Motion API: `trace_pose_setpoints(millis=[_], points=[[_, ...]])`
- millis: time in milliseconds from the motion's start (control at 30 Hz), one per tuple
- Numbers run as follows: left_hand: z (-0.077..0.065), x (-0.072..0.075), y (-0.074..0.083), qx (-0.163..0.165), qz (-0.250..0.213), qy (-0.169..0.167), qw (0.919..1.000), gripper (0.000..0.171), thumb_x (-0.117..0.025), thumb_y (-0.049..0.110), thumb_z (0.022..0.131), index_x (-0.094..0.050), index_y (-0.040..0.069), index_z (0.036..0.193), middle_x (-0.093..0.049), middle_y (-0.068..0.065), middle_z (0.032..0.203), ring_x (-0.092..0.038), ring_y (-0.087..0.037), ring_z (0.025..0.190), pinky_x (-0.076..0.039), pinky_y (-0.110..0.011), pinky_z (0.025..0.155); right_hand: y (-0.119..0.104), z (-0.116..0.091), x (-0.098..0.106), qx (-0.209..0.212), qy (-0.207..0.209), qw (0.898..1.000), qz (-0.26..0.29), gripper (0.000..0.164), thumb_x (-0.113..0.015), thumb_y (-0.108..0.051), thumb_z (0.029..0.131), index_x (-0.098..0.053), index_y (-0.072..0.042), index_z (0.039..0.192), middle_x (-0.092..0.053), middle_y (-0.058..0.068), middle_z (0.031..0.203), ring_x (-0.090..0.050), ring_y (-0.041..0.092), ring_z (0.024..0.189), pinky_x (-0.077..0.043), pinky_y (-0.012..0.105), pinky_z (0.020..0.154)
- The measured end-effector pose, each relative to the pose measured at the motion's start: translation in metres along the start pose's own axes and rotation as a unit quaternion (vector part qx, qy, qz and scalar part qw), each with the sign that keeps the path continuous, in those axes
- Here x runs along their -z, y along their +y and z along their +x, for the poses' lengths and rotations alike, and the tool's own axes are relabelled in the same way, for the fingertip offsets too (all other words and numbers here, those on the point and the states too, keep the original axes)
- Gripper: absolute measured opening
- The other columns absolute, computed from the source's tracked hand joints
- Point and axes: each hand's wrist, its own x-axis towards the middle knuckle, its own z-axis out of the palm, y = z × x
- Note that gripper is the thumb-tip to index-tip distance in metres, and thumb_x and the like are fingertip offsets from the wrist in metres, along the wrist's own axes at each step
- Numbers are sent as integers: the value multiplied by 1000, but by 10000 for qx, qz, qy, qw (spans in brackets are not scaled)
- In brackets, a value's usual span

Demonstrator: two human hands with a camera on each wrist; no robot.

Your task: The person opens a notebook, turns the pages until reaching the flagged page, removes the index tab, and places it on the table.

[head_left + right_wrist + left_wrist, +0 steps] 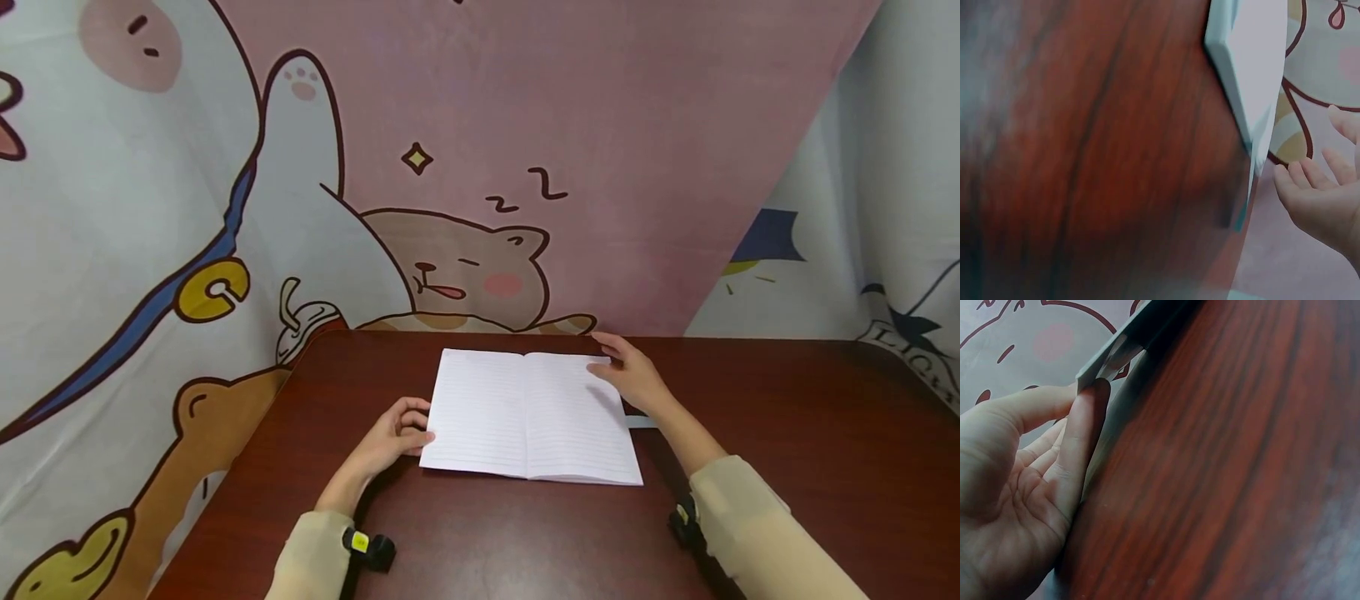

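Observation:
An open notebook (480,417) with lined white pages lies on the dark red-brown table, seen in the head view. At its left edge my left hand (393,433) pinches the cover between thumb and fingers; in the left wrist view that edge (1094,365) is lifted off the table. My right hand (633,375) is by the upper right corner, its fingers loosely spread. In the right wrist view the right hand (1329,187) appears apart from the notebook (1254,69). A pale strip (641,422) sticks out from the notebook's right side, partly behind the right forearm.
The wooden table (570,542) reaches back to a cloth backdrop (637,167) printed with cartoon animals. Dark wrist cameras sit on both forearms, the left camera (371,550) and the right camera (684,525), beside pale sleeves.

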Motion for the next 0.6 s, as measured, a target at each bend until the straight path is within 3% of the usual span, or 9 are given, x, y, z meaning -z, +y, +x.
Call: trace_pose_setpoints(millis=[300,600], points=[[1,0,3,-44,36,-31,10000,52,-67,6,93,-40,-5,136,-63,-13,107,-65,-8,83,-56,-25,73,18,1,14,-680,-796,9925,-632,76,-68,-23,94,-28,3,153,-23,35,157,-20,55,145,-22,70,113],[0,0,1,-39,-13,-59,10000,52,-66,6,93,-39,-5,136,-63,-10,106,-65,-8,83,-56,-26,73,23,0,12,-258,-979,9908,-901,70,-67,-6,91,-32,14,147,-22,35,157,-20,55,144,-20,68,115]])
